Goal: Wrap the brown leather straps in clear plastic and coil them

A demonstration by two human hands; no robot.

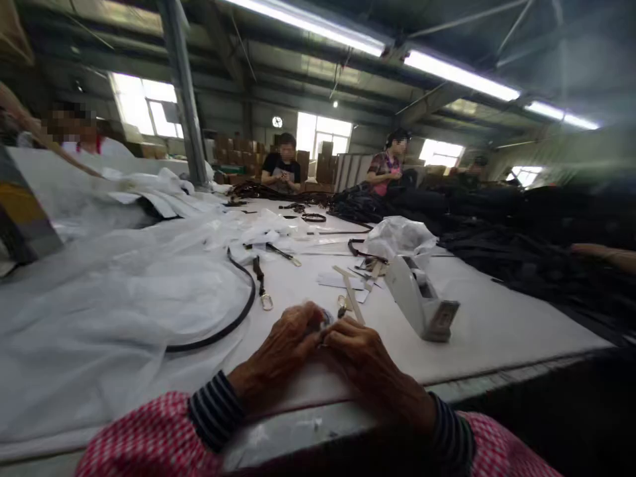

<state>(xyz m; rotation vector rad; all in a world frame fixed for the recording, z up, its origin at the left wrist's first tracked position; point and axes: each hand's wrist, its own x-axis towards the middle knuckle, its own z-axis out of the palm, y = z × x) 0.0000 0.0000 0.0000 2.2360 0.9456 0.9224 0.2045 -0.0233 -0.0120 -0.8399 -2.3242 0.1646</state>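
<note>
Near the front edge of the white table, my left hand and my right hand meet with their fingertips pinched together. From the fingers of my right hand pokes the end of a short dark strap with a gold-coloured metal clasp. A small whitish, blurred bit shows at the fingertips of my left hand; its kind is unclear. Just beyond my hands lie strips of card and white paper pieces. Right of them stands a grey tape dispenser.
Clear plastic sheeting covers the left side, with a long black strap curving over it. A dark strap with a gold clasp lies ahead. Black straps heap at right. Several people work beyond; a crumpled plastic bag sits behind the dispenser.
</note>
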